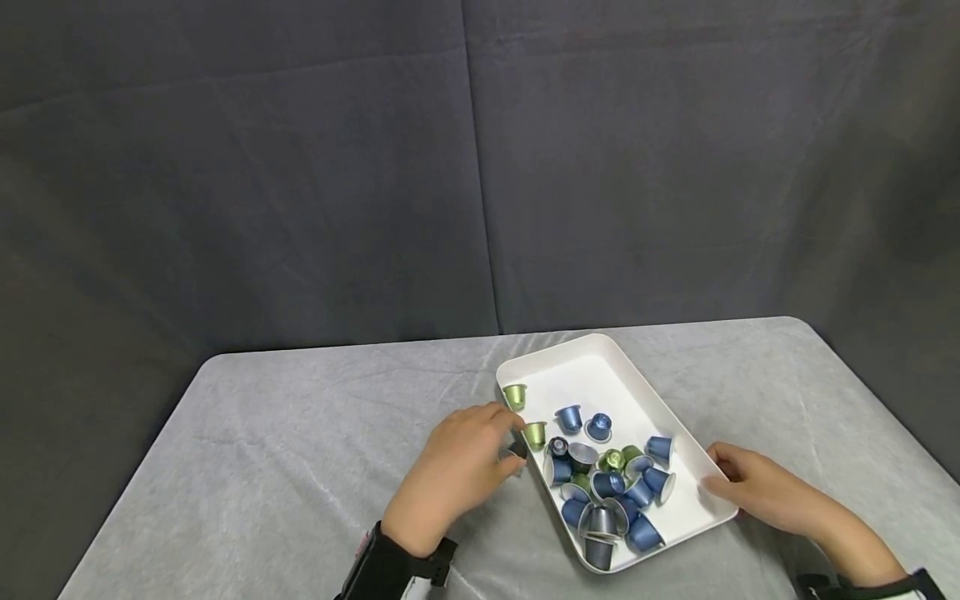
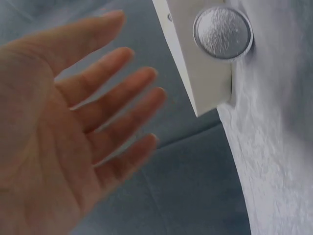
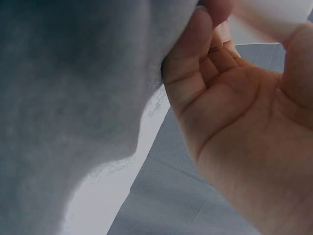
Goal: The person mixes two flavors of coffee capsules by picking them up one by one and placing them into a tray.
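A white rectangular tray (image 1: 585, 367) full of coffee capsules lies turned at an angle on the table. My right hand (image 1: 765, 487) grips its right edge, thumb over the rim and fingers curled below; the right wrist view has this hand (image 3: 239, 117) close up. At the opposite side is my left hand (image 1: 461, 467), its fingers spread and holding nothing in the left wrist view. Between its thumb and fingers, but not touched by them, a dark coffee capsule (image 1: 514, 450) lies outside the tray wall. Its round silver lid (image 2: 222, 33) faces the left wrist camera.
Blue capsules (image 1: 645, 533), green capsules (image 1: 535, 434) and dark grey capsules (image 1: 598, 550) crowd the tray's near half. A grey cloth (image 1: 300, 450) covers the table, with a dark curtain (image 1: 337, 183) behind it.
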`<state>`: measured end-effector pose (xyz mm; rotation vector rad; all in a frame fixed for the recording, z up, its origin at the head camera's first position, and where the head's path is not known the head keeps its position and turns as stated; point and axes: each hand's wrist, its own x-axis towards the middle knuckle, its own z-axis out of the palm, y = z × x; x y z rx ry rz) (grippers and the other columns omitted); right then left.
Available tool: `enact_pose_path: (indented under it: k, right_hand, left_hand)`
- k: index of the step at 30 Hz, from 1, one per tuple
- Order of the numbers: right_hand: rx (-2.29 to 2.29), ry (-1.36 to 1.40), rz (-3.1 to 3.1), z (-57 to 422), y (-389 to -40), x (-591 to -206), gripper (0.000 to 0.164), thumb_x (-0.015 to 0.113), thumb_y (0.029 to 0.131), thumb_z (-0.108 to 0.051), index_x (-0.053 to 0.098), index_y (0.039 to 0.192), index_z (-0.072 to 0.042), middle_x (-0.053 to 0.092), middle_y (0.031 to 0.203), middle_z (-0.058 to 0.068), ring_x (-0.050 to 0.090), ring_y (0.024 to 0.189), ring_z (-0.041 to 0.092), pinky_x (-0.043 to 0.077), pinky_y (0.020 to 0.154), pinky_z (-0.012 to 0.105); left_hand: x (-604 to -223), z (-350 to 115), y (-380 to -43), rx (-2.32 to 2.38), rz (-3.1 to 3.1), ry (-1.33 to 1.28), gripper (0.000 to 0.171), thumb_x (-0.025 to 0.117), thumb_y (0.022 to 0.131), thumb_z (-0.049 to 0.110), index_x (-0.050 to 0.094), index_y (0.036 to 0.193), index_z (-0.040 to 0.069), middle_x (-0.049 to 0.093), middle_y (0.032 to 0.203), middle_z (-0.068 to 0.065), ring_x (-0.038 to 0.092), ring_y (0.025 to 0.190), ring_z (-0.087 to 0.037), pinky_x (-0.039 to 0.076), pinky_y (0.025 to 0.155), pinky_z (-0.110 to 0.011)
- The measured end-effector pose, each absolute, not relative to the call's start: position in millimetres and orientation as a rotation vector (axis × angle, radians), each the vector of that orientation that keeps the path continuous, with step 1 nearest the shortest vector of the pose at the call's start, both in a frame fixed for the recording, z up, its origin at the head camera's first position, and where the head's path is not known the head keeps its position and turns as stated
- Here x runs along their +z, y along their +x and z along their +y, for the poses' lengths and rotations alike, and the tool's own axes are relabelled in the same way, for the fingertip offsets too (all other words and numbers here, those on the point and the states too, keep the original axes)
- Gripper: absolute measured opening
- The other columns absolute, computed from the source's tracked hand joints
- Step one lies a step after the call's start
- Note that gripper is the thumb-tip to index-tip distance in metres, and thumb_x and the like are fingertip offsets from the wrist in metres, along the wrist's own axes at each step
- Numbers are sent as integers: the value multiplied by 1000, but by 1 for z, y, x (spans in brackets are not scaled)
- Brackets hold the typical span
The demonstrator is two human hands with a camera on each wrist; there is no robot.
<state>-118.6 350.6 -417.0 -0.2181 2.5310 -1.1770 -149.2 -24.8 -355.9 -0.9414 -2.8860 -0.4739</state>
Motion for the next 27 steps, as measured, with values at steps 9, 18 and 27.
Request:
enact_pose_path:
  k: [9,18,27]
  right_hand:
    - [-1177,-226,2548,350,-118,-418,17,62,96,-12,55,103,3,62,83,6,52,65,11,45,54,26]
    - [-1176,-225,2546,350,-118,-417,17,61,96,-12,55,102,2,61,82,5,51,65,10,45,54,26]
    - [-1165,-201,2535,350,-119,-417,18,61,96,-12,55,103,3,61,82,5,52,66,13,45,54,27]
  left_hand:
    - [-364,-36,-156,-545,-3044,-815,44,77,87,34,67,120,7,67,119,-6,63,107,-27,49,90,-42]
    - [-375,-29,-160,-516,-2985,-853,42,77,86,36,69,115,8,67,109,-3,63,102,-23,50,86,-39]
    - [-386,-20,-157,-400,-2964,-812,41,78,83,40,71,107,8,64,95,-1,61,90,-21,50,75,-36]
